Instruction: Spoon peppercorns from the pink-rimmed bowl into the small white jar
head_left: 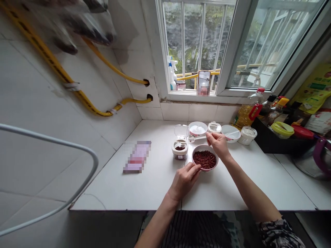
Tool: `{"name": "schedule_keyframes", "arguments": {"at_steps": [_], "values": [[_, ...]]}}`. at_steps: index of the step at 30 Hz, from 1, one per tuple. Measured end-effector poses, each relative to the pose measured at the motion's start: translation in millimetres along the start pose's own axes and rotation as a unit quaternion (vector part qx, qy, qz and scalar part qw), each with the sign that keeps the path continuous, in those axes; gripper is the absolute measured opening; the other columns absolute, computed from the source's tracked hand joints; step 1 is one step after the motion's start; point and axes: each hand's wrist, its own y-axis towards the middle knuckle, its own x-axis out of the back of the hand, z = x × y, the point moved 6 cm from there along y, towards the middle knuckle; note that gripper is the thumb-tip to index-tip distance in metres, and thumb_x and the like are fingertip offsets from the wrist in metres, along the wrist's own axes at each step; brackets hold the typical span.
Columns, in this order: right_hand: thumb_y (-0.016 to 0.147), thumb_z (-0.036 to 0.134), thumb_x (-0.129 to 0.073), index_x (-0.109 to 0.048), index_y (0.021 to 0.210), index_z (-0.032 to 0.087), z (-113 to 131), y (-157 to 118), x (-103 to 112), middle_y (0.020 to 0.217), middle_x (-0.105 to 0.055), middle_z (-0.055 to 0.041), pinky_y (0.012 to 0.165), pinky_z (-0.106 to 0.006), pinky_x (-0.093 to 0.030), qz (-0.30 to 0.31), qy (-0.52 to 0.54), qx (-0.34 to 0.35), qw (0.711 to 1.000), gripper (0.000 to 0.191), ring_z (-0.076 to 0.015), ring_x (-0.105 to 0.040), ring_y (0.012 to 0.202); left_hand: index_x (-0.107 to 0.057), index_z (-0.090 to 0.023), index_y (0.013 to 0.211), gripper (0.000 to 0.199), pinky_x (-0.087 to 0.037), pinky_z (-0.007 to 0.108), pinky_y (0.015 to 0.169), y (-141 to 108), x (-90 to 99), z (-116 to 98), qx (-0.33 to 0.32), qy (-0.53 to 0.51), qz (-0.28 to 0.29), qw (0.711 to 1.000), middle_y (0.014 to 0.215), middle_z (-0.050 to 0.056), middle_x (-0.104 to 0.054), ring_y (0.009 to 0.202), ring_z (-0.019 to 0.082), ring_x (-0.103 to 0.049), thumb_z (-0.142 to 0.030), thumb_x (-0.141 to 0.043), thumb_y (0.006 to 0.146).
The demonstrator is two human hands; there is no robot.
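Observation:
A bowl of dark red beans (204, 159) stands on the white counter. My left hand (186, 179) grips its near-left rim between thumb and fingers. Above the bowl's far right side, my right hand (217, 143) is pinched on the handle of a small white spoon (192, 139), whose scoop end points left towards an open-lidded jar (180, 153). Some of the same beans lie inside that jar. Behind the bowl is a second bowl with white contents (198, 128). A third, pale bowl (230, 133) stands to the right, just beyond my right hand.
Two lidded jars (214, 127) (247, 135) flank the pale bowl. At the right, an oil bottle (248, 111) stands beside a black box (269, 137) of condiments. A blurred purple packet (137, 157) lies at left. A phone (204, 83) leans at the window.

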Motion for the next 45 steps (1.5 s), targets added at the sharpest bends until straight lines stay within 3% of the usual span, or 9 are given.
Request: {"name": "schedule_keyframes", "arguments": {"at_steps": [3,6,8,13,17,24,30,33,45], "values": [[0.094,0.041,-0.047,-0.044,0.053,0.021,33,-1,-18,0.049,-0.050,0.0028,0.079,-0.035,-0.046,-0.033,-0.118,0.134,0.983,0.046,-0.0121,-0.046,0.050,-0.064,-0.018,0.108,0.018,-0.058,0.024,0.069,0,0.0,0,-0.001,-0.006,-0.003,1.000,0.087,0.006,-0.067,0.077,0.015,-0.069,-0.021,-0.049,0.099],[0.095,0.032,-0.048,-0.044,0.055,0.021,52,-13,-46,0.049,-0.052,0.0035,0.099,-0.041,-0.037,0.014,-0.239,0.274,0.931,0.042,-0.0128,-0.048,0.052,-0.064,-0.018,0.105,0.017,-0.058,0.024,0.068,0,-0.4,0,-0.005,-0.004,-0.007,1.000,0.085,0.006,-0.067,0.076,0.015,-0.068,-0.020,-0.048,0.099],[0.095,0.031,-0.048,-0.044,0.055,0.021,53,-18,-53,0.049,-0.053,0.0035,0.101,-0.041,-0.035,0.044,-0.272,0.312,0.909,0.041,-0.0132,-0.049,0.053,-0.065,-0.018,0.103,0.017,-0.057,0.024,0.066,0,-0.6,0,-0.006,0.001,-0.007,1.000,0.084,0.006,-0.067,0.074,0.015,-0.068,-0.021,-0.048,0.099],[0.096,0.033,-0.049,-0.051,0.059,0.021,34,-10,-11,0.053,-0.057,0.0041,0.094,-0.036,-0.040,-0.024,-0.245,0.240,0.939,0.039,-0.0116,-0.047,0.050,-0.064,-0.016,0.106,0.017,-0.057,0.024,0.068,0,0.4,-1,-0.011,0.002,-0.002,1.000,0.087,0.006,-0.067,0.078,0.016,-0.069,-0.020,-0.048,0.100],[0.093,0.036,-0.052,-0.049,0.055,0.021,10,-11,16,0.048,-0.054,0.0056,0.092,-0.036,-0.041,0.007,-0.243,0.196,0.950,0.041,-0.0112,-0.044,0.047,-0.063,-0.017,0.108,0.018,-0.057,0.023,0.067,0,1.9,-2,-0.014,0.007,-0.005,1.000,0.088,0.006,-0.068,0.078,0.015,-0.069,-0.021,-0.049,0.100],[0.091,0.040,-0.050,-0.046,0.051,0.020,-21,-20,-4,0.045,-0.053,0.0042,0.089,-0.035,-0.041,0.066,-0.221,0.123,0.965,0.045,-0.0104,-0.042,0.047,-0.064,-0.017,0.109,0.017,-0.057,0.023,0.070,0,1.5,-1,-0.006,-0.001,0.000,1.000,0.088,0.006,-0.068,0.079,0.015,-0.069,-0.019,-0.052,0.098],[0.084,0.052,-0.053,-0.042,0.047,0.021,-34,-20,8,0.045,-0.044,0.0028,0.052,-0.026,-0.035,0.056,-0.109,-0.011,0.992,0.050,-0.0104,-0.038,0.046,-0.064,-0.017,0.108,0.017,-0.058,0.023,0.070,0,1.7,-1,-0.014,0.004,-0.007,1.000,0.089,0.006,-0.069,0.080,0.015,-0.069,-0.020,-0.050,0.099],[0.081,0.056,-0.055,-0.045,0.047,0.020,-37,-21,17,0.044,-0.045,0.0022,0.047,-0.025,-0.031,0.048,-0.050,-0.063,0.996,0.050,-0.0101,-0.037,0.045,-0.064,-0.017,0.108,0.017,-0.058,0.023,0.070,1,2.7,-2,-0.020,0.001,-0.016,1.000,0.089,0.006,-0.069,0.079,0.015,-0.069,-0.020,-0.051,0.099],[0.080,0.052,-0.058,-0.047,0.047,0.019,-34,-21,22,0.045,-0.044,0.0027,0.048,-0.025,-0.030,0.023,-0.053,-0.056,0.997,0.048,-0.0096,-0.036,0.047,-0.063,-0.017,0.107,0.016,-0.058,0.023,0.068,1,2.2,-2,-0.015,-0.004,-0.012,1.000,0.089,0.006,-0.068,0.078,0.014,-0.068,-0.020,-0.050,0.099]]}}
